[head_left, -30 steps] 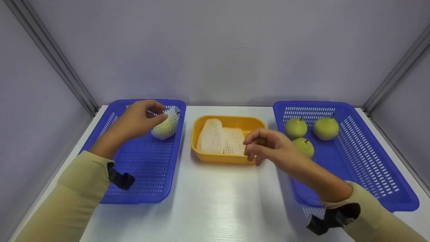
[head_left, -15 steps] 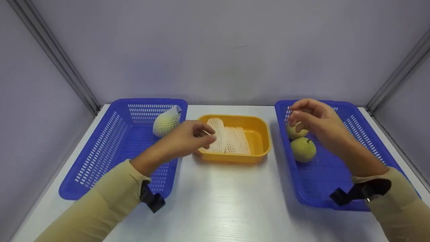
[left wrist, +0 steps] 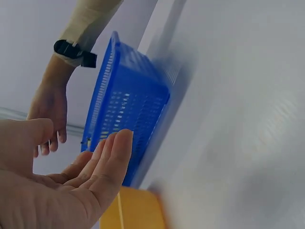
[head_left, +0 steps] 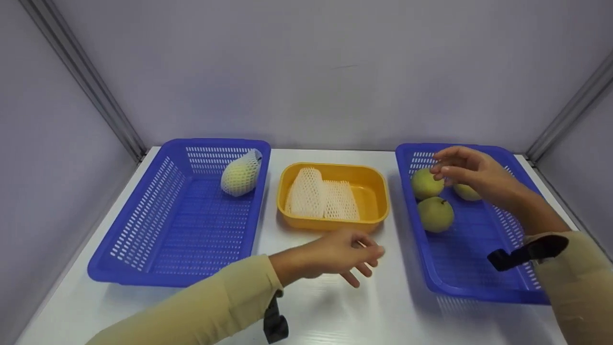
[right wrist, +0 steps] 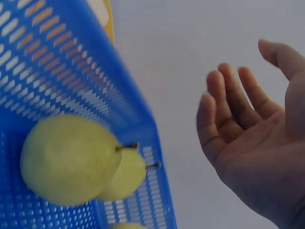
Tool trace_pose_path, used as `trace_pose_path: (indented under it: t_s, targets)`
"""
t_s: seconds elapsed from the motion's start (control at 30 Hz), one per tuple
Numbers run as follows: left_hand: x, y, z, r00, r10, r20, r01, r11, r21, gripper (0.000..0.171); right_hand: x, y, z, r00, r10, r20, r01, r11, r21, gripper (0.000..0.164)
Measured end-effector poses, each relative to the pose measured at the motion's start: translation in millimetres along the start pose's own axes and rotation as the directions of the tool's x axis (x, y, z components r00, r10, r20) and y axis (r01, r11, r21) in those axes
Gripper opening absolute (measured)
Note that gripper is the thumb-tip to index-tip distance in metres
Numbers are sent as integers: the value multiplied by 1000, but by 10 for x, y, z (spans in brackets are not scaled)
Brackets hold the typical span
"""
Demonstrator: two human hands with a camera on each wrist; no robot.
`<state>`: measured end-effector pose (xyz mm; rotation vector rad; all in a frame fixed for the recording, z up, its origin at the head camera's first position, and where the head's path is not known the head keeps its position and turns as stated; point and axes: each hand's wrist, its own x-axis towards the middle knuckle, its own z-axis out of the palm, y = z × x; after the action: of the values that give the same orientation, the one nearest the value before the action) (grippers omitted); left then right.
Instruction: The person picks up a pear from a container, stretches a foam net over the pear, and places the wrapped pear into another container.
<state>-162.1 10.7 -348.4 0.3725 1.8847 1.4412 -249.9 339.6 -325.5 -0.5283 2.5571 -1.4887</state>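
My right hand (head_left: 479,172) hovers above the right blue basket (head_left: 426,268), fingers loosely bent and holding nothing. Below it are a green pear (head_left: 426,184) by the basket's left wall, a nearer pear (head_left: 436,215), and a third pear (head_left: 467,192) partly hidden by the hand. In the right wrist view the palm faces the pears, with one large pear (right wrist: 69,160) closest. My left hand (head_left: 340,254) is over the white table in front of the yellow tray (head_left: 333,224), its fingers relaxed, thumb apart, nothing held.
Inside the yellow tray lie white foam net sleeves (head_left: 306,194). At the left stands another blue basket (head_left: 210,280), holding a pear in a foam net (head_left: 241,175) near its back right corner. Pale walls (head_left: 335,72) enclose the table at the back and sides.
My left hand has moved right, from over the left basket to in front of the yellow tray. My right hand has gone from the tray's right side to above the pears.
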Motion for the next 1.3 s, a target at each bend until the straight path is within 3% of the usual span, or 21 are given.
trace_pose_path:
  t_s: [0.13, 0.4, 0.6, 0.93, 1.13, 1.3]
  targets:
    - [112, -60, 222, 998, -17, 62, 17, 1000, 1, 28, -16, 180, -69, 996, 50, 74, -45, 997, -61, 39]
    - [331, -120, 567, 990, -78, 115, 79, 997, 1, 27, -85, 479, -181, 983, 152, 99, -135, 977, -166, 52]
    - [467, -163, 788, 990, -80, 114, 87, 995, -51, 33, -111, 629, -125, 941, 231, 246, -183, 962, -205, 61]
    - [570, -166, 911, 997, -53, 49, 59, 990, -130, 21, -66, 696, -52, 896, 315, 314, -220, 928, -302, 79]
    - [575, -170, 959, 1000, 1, -7, -2, 992, -129, 19, -47, 705, 22, 880, 352, 318, -249, 914, -322, 92]
    - [577, -166, 1001, 1000, 5, -23, -9, 991, -136, 18, -62, 709, 66, 879, 365, 308, -258, 906, -336, 98]
